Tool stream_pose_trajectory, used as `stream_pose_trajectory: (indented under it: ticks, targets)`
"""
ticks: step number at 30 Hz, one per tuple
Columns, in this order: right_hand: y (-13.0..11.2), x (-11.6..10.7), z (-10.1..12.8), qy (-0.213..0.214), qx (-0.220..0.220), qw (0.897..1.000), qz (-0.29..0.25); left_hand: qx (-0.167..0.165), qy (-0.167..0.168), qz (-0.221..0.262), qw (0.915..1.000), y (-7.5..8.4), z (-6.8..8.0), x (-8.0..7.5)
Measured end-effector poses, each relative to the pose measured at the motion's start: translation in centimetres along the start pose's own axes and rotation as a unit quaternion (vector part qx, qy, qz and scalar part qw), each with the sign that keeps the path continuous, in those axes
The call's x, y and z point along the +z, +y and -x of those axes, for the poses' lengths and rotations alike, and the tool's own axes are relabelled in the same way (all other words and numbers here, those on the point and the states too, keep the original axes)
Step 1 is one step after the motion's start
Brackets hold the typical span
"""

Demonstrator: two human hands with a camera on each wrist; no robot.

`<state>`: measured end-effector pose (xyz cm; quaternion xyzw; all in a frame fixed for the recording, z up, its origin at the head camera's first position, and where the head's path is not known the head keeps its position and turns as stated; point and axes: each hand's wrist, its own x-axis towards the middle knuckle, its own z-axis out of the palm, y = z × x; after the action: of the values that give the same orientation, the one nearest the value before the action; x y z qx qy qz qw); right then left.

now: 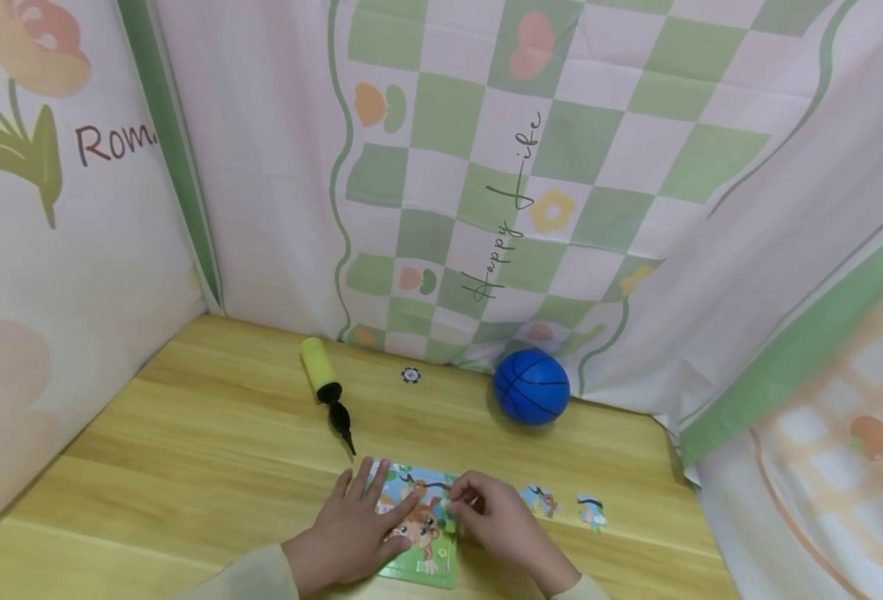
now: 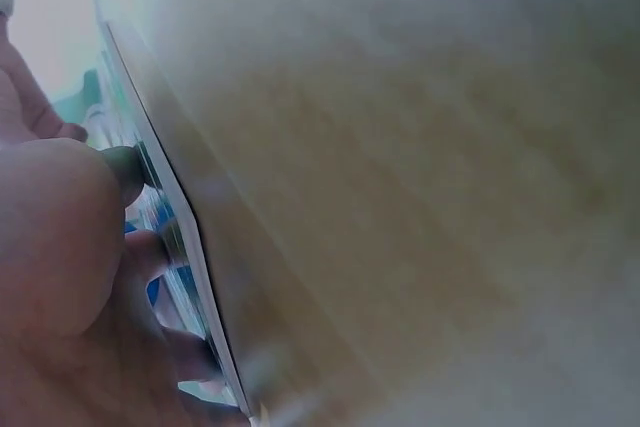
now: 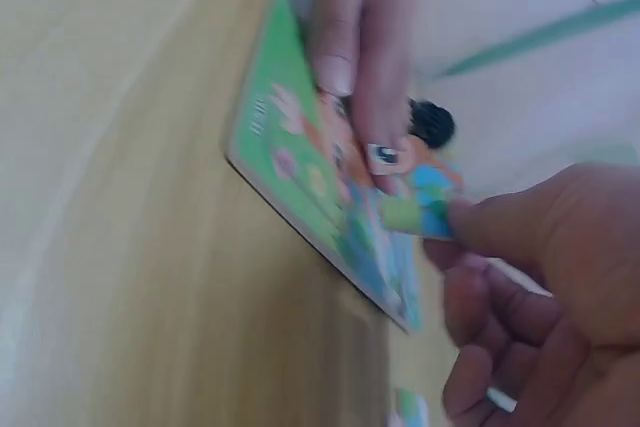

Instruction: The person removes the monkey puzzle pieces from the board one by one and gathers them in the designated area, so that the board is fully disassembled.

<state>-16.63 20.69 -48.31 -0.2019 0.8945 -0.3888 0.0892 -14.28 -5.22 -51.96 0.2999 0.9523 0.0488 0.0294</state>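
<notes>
Looking down at the wooden table (image 1: 209, 433), we see the puzzle board (image 1: 425, 533) lying flat at its near edge, close to the middle. Our left hand (image 1: 351, 529) rests on the board's left part with its fingers stretched out flat, pressing it down. Our right hand (image 1: 497, 521) sits just beside the left one, at the board's right edge, and its thumb and fingers pinch a small puzzle piece (image 3: 415, 215) held right over the picture. To the right of the board, two loose pieces (image 1: 565, 504) lie on the table, near each other. Farther off, a yellow hand pump (image 1: 323, 377) lies left of centre, a small dark disc (image 1: 410, 375) sits behind it to the right, and a blue ball (image 1: 531, 387) rests against the patterned cloth (image 1: 561, 167) at the far side
</notes>
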Motion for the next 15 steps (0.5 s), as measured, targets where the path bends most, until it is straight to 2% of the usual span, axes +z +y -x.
stream_pose_trajectory:
  ticks: [4,10,15]
  targets:
    - [1.4,-2.3,1.6,0.036,0.024,0.999,-0.024,0.002,0.002,0.007,1.0000,0.1,0.1,0.1]
    - [5.6,-7.5,5.7,0.020,0.048,0.998,-0.029,0.003,0.006,0.022,0.9997,-0.1,0.1,0.3]
    - [9.1,-11.3,10.0,0.016,0.120,0.993,-0.009,0.004,0.006,0.018,0.9998,-0.3,-0.1,0.5]
